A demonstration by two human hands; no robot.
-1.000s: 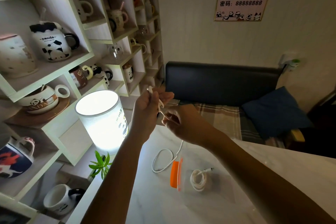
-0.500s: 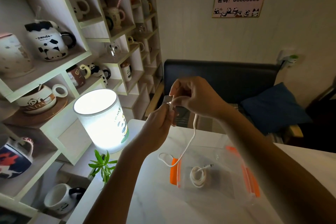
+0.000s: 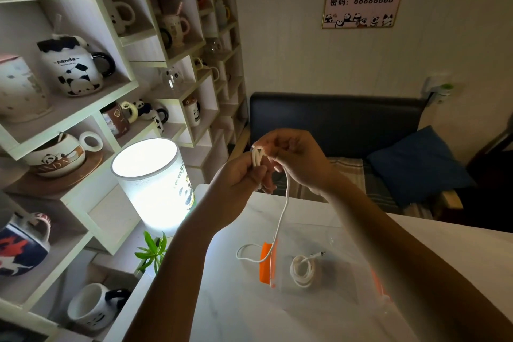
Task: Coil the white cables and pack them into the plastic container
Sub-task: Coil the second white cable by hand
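Both hands are raised above the white table (image 3: 227,311). My left hand (image 3: 241,175) grips a few small loops of a white cable (image 3: 280,225) between thumb and fingers. My right hand (image 3: 294,161) pinches the same cable just beside those loops. The cable's free end hangs down and curls on the table, across the orange edge of a clear plastic container (image 3: 341,247). A second white cable (image 3: 302,269), coiled, lies inside that container with its plug pointing right.
A lit cylindrical lamp (image 3: 151,183) stands at the table's left edge, with a small green plant (image 3: 151,251) in front of it. Shelves of panda mugs (image 3: 72,69) fill the left wall. A dark sofa (image 3: 333,119) with a blue cushion (image 3: 416,164) sits behind the table.
My right hand swung up over my left and laid more loops onto the bundle. The slack on the table has shortened, and the hanging end now crosses the container's orange edge.
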